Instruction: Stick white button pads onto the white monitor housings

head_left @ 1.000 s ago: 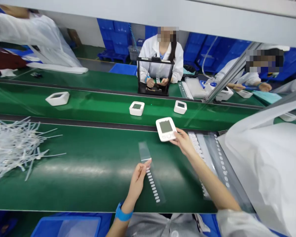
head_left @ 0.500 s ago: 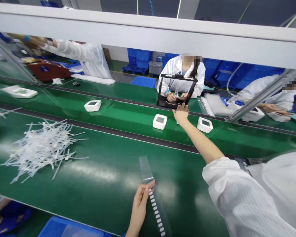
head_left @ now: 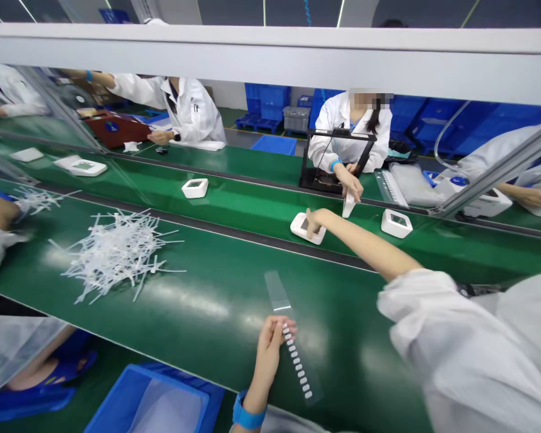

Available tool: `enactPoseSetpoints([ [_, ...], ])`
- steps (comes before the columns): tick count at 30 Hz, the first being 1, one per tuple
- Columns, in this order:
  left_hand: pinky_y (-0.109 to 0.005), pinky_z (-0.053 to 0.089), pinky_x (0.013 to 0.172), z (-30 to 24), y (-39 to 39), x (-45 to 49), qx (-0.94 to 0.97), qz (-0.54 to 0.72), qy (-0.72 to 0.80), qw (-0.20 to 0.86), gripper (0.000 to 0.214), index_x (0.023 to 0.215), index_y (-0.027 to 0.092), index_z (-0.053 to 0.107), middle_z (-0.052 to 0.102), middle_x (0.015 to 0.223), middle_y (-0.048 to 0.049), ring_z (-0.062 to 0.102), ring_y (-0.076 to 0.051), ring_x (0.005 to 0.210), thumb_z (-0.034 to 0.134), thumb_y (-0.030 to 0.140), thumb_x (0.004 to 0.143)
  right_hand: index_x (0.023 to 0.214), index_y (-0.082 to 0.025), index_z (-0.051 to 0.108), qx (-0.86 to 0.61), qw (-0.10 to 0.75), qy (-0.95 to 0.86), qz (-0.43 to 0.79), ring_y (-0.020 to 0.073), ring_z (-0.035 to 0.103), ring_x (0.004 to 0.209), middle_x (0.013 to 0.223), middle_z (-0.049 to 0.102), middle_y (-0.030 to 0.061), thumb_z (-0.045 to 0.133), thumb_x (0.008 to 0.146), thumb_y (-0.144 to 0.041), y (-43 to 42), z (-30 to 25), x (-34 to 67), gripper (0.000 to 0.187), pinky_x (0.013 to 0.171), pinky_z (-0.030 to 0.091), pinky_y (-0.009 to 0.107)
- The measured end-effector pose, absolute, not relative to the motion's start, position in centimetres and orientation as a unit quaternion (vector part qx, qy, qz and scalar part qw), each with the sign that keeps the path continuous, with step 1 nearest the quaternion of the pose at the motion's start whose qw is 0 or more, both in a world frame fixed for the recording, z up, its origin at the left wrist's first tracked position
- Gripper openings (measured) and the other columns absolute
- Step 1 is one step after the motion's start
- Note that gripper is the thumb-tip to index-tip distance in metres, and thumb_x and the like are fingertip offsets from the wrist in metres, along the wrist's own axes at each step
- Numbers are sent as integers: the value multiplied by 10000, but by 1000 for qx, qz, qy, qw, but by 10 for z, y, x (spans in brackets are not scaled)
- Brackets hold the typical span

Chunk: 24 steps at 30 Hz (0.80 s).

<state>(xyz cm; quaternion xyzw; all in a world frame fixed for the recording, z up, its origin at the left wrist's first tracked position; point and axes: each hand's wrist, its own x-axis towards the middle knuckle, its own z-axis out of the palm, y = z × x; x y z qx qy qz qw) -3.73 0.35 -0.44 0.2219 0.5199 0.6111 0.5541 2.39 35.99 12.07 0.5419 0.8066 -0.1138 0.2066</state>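
My left hand (head_left: pixel 272 343) is closed on a clear plastic strip (head_left: pixel 277 290) that carries a row of small white oval stickers (head_left: pixel 298 365), held above the green bench. A blue band circles that wrist. Reaching across to the green conveyor, my right hand (head_left: pixel 317 222) has its fingers bent over a white device with a small screen (head_left: pixel 301 227), gripping its right side. Just beyond, a co-worker's hand (head_left: pixel 348 183) holds another white piece (head_left: pixel 348 204) at the belt's far edge. One more white device (head_left: pixel 397 224) lies to the right of my hand.
A pile of white cable ties (head_left: pixel 117 252) lies left on the bench. Further white devices (head_left: pixel 195 188) rest along the belt. A blue bin (head_left: pixel 139 400) stands below the bench edge. Co-workers sit opposite, behind a black frame (head_left: pixel 304 159); a metal post (head_left: pixel 500 171) rises at right.
My right hand has come back from the belt's far side onto the white device. The co-worker opposite has reached forward with a white piece. My left hand still holds the strip; the view has shifted.
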Motion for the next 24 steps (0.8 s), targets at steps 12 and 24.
enactPoseSetpoints([
  [12,-341,563,785,-1,5,-13,256,537,483,643,408,1054,193,609,681,905,-54,689,-188,819,630,518,809,1114,-307,616,137,55,985,-92,162,464,1305,1282,614,-12,547,831,36,177,68,209,449,1069,395,366],
  [24,-380,551,879,-9,-2,24,264,510,458,678,447,1180,243,649,646,990,-34,669,-198,927,717,381,760,952,-237,651,436,-336,790,-270,196,609,863,881,594,53,531,921,-209,32,43,188,128,770,532,340],
])
